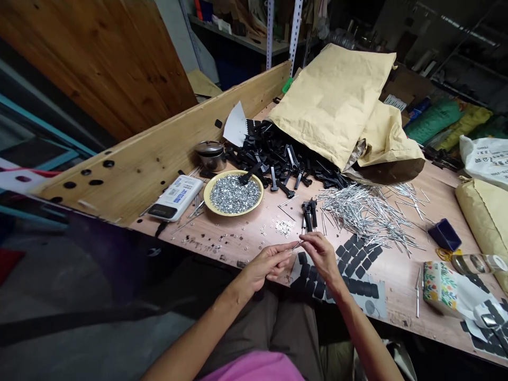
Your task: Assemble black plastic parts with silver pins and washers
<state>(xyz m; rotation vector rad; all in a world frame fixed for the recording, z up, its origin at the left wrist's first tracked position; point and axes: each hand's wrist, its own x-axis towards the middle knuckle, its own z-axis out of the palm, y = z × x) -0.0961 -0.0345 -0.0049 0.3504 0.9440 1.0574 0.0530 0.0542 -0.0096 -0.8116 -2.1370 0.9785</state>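
My left hand (270, 264) and my right hand (320, 256) meet at the table's front edge, fingertips almost touching. Between them shows a thin metal rod (296, 246), pinched by the left fingers. The right thumb and fingers close at its far end; any small part there is hidden. Just beyond stand a few black plastic pieces with metal rods (308, 212). Small washers (283, 227) lie scattered to their left. A large heap of metal rods (363, 211) spreads to the right. Beneath the right hand is a sheet of black adhesive pads (363, 287).
A yellow bowl (207, 205) holds many small metal pieces, beside a white box-shaped device (178, 196) and a metal tin (210, 157). Black plastic parts (288, 164) spill from a paper sack (333, 100). A dark blue container (444, 234) and floral tissue pack (440, 286) sit right.
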